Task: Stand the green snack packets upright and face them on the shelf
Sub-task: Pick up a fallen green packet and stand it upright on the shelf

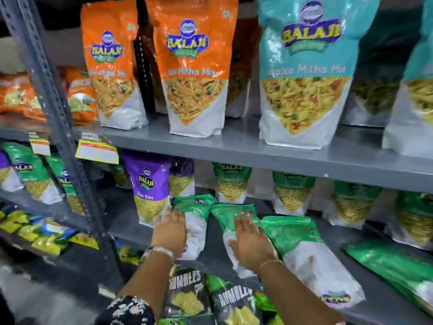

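Observation:
Several green snack packets lie flat on the grey middle shelf [215, 233]. My left hand [169, 231] rests flat, fingers spread, on the leftmost lying packet [196, 212]. My right hand [250, 242] lies palm down on the second lying packet [230, 215]. A third flat packet [302, 249] is just to the right of that hand, and a fourth [393, 261] lies at the far right. Behind them, several green packets stand upright at the back, such as one [232, 184] and another [293, 191]. Neither hand grips anything.
A purple packet [150, 186] stands left of my left hand. Orange [194, 64] and teal [304, 69] packets stand on the shelf above. A grey upright post [58, 109] divides the racks. Dark chip bags [187, 294] fill the shelf below.

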A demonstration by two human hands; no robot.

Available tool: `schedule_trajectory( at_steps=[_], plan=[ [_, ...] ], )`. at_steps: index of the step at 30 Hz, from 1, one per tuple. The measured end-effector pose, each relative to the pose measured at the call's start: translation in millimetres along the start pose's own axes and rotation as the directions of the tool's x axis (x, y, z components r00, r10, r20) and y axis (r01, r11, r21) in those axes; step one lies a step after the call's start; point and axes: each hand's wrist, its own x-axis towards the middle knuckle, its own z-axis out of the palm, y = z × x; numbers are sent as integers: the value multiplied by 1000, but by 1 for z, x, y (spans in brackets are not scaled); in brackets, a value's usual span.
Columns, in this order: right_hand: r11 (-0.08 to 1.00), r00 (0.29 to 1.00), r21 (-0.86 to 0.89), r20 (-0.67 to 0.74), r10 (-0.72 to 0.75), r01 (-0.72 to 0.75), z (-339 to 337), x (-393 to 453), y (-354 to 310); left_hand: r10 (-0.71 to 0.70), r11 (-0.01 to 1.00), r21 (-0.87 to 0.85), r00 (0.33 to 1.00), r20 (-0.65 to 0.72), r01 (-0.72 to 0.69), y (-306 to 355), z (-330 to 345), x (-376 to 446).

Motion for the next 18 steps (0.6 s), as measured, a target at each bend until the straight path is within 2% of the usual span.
schedule_trajectory(
  at_steps=[4,7,8,12,15,18],
  plan=[
    [996,988,-84,152,3,10,37,16,7,161,985,63,987,-30,-159,11,0,23],
    [991,991,-132,132,-12,29,54,19,9,245,968,50,970,14,-245,17,17,27],
    [988,995,-153,101,6,9,57,19,10,226,974,17,974,30,-227,15,24,24],
    [971,983,-163,28,183,-176,60,7,21,44,953,-300,999,7,-40,4,47,17],
    [942,958,-179,-10,287,-284,57,1,46,36,900,-435,999,17,-25,-7,52,21],
    [914,923,-170,55,382,-368,44,1,63,-31,820,-572,999,-11,19,-16,55,25]
  ],
)
